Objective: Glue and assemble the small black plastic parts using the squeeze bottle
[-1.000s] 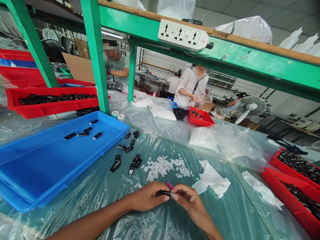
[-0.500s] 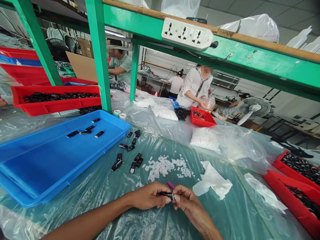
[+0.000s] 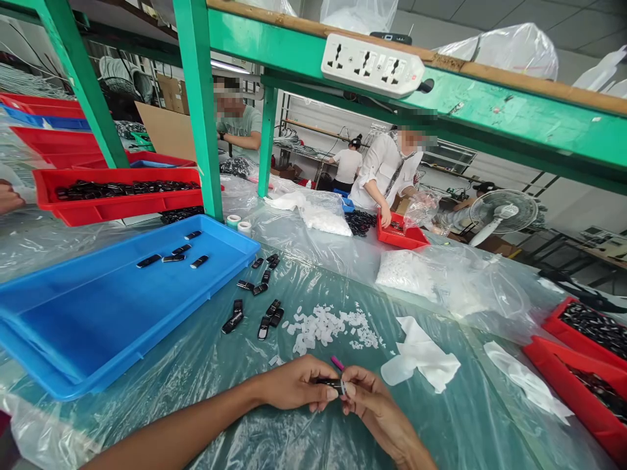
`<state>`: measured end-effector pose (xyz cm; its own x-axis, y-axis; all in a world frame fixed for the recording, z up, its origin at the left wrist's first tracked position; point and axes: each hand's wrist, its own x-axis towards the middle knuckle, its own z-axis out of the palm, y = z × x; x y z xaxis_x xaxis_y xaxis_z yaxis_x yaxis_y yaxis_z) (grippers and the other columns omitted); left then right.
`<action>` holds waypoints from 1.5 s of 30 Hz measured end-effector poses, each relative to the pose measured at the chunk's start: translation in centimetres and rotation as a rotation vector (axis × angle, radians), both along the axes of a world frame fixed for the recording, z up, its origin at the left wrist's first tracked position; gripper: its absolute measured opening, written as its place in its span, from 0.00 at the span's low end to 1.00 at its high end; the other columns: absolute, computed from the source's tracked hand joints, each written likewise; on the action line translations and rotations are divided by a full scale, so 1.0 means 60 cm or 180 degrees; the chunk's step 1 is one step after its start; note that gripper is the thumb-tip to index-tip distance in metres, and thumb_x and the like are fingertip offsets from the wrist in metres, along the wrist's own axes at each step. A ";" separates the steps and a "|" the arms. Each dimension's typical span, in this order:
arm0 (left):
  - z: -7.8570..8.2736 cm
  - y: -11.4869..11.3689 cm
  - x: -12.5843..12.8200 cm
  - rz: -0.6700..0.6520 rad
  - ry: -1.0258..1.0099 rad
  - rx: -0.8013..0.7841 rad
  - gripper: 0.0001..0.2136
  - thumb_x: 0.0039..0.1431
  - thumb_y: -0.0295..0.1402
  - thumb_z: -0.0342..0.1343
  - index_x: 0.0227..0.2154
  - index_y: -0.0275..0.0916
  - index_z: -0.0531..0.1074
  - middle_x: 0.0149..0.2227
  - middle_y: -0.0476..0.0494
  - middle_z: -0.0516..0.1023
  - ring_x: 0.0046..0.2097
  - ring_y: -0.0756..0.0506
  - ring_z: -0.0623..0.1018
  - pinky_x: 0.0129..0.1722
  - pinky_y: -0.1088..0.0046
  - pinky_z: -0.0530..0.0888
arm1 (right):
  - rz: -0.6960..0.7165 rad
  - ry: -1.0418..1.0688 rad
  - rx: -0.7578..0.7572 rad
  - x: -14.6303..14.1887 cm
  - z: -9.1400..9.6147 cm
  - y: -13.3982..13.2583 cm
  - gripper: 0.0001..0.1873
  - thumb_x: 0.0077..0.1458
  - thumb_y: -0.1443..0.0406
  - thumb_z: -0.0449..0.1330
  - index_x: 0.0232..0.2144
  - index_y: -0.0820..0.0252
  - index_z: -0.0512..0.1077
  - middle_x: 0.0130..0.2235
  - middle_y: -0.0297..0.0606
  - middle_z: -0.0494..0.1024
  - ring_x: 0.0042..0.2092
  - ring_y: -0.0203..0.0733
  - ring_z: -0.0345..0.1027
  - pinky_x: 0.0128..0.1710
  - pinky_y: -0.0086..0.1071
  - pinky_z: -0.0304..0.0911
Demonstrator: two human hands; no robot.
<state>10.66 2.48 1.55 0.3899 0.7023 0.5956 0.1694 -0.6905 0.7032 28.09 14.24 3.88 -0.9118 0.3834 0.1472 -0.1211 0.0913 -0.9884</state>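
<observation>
Near the front of the table, my left hand point(image 3: 294, 386) is closed around a small glossy black oblong piece point(image 3: 328, 382). My right hand point(image 3: 376, 403) meets it from the right, thumb and fingers pinched at its pale end. A thin magenta stick point(image 3: 337, 363) pokes up from the fingers of my right hand; its lower part is hidden. Just beyond my hands lies a scatter of small white translucent pieces point(image 3: 318, 326). Several similar black pieces point(image 3: 269, 317) rest in loose groups behind my left hand.
At left stands a large blue tray point(image 3: 122, 313) with several black pieces. Behind it is a red bin point(image 3: 117, 207) full of them. White cloth point(image 3: 426, 358) and red bins point(image 3: 568, 385) lie to the right. A green frame point(image 3: 198, 111) rises ahead; a co-worker point(image 3: 386, 170) stands beyond.
My hands keep nearly the same grip and place, and the view has shifted slightly. Across the table, the co-worker's hand has moved down into the small red bin.
</observation>
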 end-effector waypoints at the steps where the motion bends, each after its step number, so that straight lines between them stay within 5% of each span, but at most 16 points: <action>1: 0.000 0.000 0.000 -0.0017 -0.0021 -0.0013 0.18 0.62 0.42 0.46 0.39 0.27 0.69 0.28 0.40 0.66 0.28 0.53 0.66 0.31 0.76 0.66 | -0.0003 -0.0002 -0.0025 0.000 -0.001 0.001 0.09 0.50 0.65 0.62 0.34 0.65 0.70 0.29 0.37 0.65 0.32 0.32 0.61 0.32 0.29 0.59; 22: 0.000 0.011 0.002 -0.0084 -0.0321 -0.0023 0.17 0.62 0.40 0.47 0.32 0.27 0.68 0.27 0.40 0.67 0.26 0.53 0.67 0.29 0.77 0.66 | -0.0189 -0.0026 0.0093 -0.009 -0.001 -0.010 0.14 0.53 0.63 0.59 0.32 0.66 0.57 0.26 0.31 0.58 0.25 0.26 0.50 0.27 0.27 0.57; 26: 0.006 0.010 0.008 -0.0091 -0.0768 -0.0143 0.17 0.61 0.40 0.49 0.36 0.26 0.70 0.29 0.38 0.67 0.28 0.51 0.69 0.32 0.73 0.68 | -0.0328 0.0371 -0.0191 -0.018 -0.007 -0.008 0.15 0.54 0.61 0.58 0.34 0.65 0.57 0.26 0.30 0.57 0.25 0.25 0.51 0.29 0.26 0.59; 35: 0.007 0.011 -0.001 -0.0320 -0.2033 -0.0658 0.20 0.59 0.35 0.51 0.51 0.27 0.66 0.32 0.39 0.67 0.30 0.51 0.71 0.38 0.70 0.68 | -0.0402 0.0911 -0.0768 -0.017 -0.008 0.003 0.07 0.54 0.66 0.58 0.32 0.63 0.63 0.27 0.30 0.63 0.31 0.26 0.60 0.53 0.35 0.56; 45: 0.005 0.021 -0.017 0.0047 -0.2031 -0.0374 0.21 0.58 0.34 0.52 0.54 0.33 0.61 0.34 0.37 0.72 0.31 0.50 0.73 0.40 0.67 0.69 | -0.0485 0.0955 -0.0917 -0.016 -0.009 0.003 0.17 0.42 0.63 0.67 0.31 0.62 0.63 0.26 0.28 0.63 0.28 0.24 0.61 0.48 0.31 0.63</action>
<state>9.65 3.75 1.87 -0.0253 0.7793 0.6261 -0.2978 -0.6037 0.7395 27.12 14.42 3.36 -0.7749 0.5742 0.2642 -0.4131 -0.1437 -0.8993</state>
